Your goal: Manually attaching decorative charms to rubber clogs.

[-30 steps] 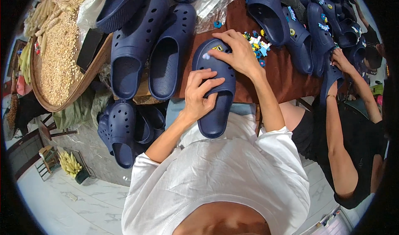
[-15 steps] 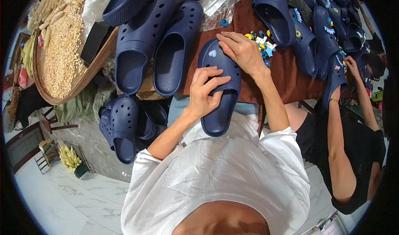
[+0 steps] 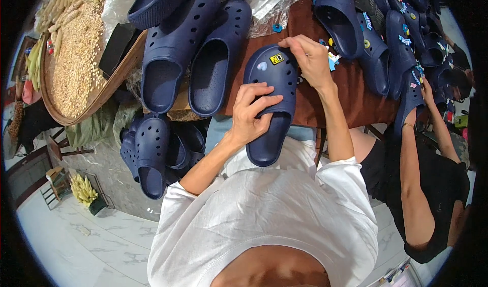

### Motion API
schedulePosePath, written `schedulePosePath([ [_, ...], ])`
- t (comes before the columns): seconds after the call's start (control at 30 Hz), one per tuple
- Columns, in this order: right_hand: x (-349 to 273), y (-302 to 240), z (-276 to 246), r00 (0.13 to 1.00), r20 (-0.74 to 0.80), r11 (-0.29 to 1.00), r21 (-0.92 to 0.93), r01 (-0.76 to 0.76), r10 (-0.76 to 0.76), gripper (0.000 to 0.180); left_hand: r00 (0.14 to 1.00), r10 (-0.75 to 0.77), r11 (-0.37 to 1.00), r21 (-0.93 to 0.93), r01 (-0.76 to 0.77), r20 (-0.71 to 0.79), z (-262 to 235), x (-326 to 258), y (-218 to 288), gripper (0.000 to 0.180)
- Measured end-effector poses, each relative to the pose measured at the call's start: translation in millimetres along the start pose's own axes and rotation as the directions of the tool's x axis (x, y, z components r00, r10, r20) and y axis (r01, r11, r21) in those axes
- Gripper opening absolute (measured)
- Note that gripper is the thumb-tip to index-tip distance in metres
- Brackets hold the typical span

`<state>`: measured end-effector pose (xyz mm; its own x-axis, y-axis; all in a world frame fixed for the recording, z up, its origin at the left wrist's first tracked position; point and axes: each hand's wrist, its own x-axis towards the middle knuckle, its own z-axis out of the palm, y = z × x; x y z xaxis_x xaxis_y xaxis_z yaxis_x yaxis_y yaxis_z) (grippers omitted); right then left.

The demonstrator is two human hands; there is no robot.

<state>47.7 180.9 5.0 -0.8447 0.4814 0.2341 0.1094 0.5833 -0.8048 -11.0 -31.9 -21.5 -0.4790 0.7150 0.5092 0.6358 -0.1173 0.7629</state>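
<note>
A navy clog (image 3: 269, 84) lies upright in front of my chest, its toe pointing away. My left hand (image 3: 254, 109) grips it from the left, fingers over the upper and thumb near the opening. Two charms sit on the toe: a pale heart-shaped charm (image 3: 262, 66) and a yellow-and-black charm (image 3: 276, 59). My right hand (image 3: 311, 58) is at the toe's right edge with its fingers bent together. What they hold, if anything, is hidden. Behind that hand, a partly covered pile of small colourful charms (image 3: 333, 59) lies on the brown cloth (image 3: 310, 106).
Plain navy clogs (image 3: 213, 68) stand to the left, with more clogs (image 3: 152, 150) lower down. Decorated clogs (image 3: 375, 53) line the right, where another person's hand (image 3: 428, 91) works. A woven tray (image 3: 76, 117) of grain and a plastic bag (image 3: 274, 5) lie farther off.
My right hand has shifted right and slightly away across the toe, uncovering the yellow-and-black charm. It now covers more of the charm pile. My left hand keeps its hold on the clog.
</note>
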Motion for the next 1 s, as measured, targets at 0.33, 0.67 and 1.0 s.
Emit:
schedulePosePath([
  [0.33,-13,-22,12,0.93,0.212,0.89,-0.288,0.354,-0.302,0.03,1.0,0.006,1.0,0.001,-0.006,0.01,1,2,1,0.043],
  [0.67,-6,-17,19,0.931,0.237,0.934,-0.159,0.32,-0.278,0.02,1.0,-0.01,1.0,-0.021,0.01,0.009,1,1,1,0.044],
  [1.0,-28,-2,22,0.981,-0.179,0.953,0.279,0.121,-0.072,0.009,0.999,-0.03,0.999,-0.038,0.03,0.013,0,5,3,0.042],
])
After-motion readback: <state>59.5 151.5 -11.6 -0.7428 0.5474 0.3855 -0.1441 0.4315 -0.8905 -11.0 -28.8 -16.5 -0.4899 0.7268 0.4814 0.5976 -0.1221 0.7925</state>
